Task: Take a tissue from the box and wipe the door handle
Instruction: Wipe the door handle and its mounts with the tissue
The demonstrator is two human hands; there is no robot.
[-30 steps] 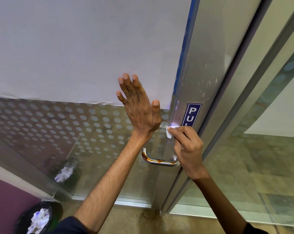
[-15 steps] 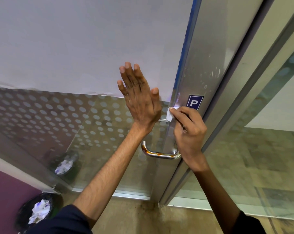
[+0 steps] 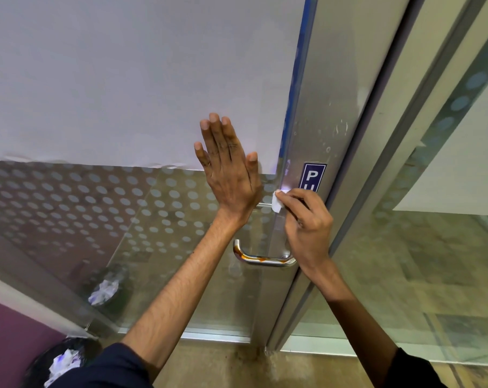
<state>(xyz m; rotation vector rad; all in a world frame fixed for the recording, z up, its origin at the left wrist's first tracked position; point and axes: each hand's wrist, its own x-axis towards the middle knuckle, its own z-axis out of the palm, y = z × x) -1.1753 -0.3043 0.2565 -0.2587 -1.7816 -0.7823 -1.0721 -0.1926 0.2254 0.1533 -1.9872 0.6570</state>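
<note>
Above the right hand (image 3: pixel 307 222), a blue sticker (image 3: pixel 312 177) reads "PU".

The left hand (image 3: pixel 229 175) lies flat on the glass (image 3: pixel 153 214), at 10 o'clock from the handle (image 3: pixel 261 259). The right hand (image 3: pixel 307 228), with the tissue (image 3: pixel 276 204), is at 1 o'clock, below the sign (image 3: pixel 311 176). The bin (image 3: pixel 61 365) is at 8 o'clock.

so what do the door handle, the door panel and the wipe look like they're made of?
Door handle: polished metal tube, probably steel; bright mirror glints, with orange-brown streaks that could be rust or grime.
Door panel: clear glass with a frosted dot film; the bin behind shows through.
Frame: brushed metal, likely aluminium; dull sheen, scuffed.
Tissue: thin white paper, crumpled in the right hand.
</note>
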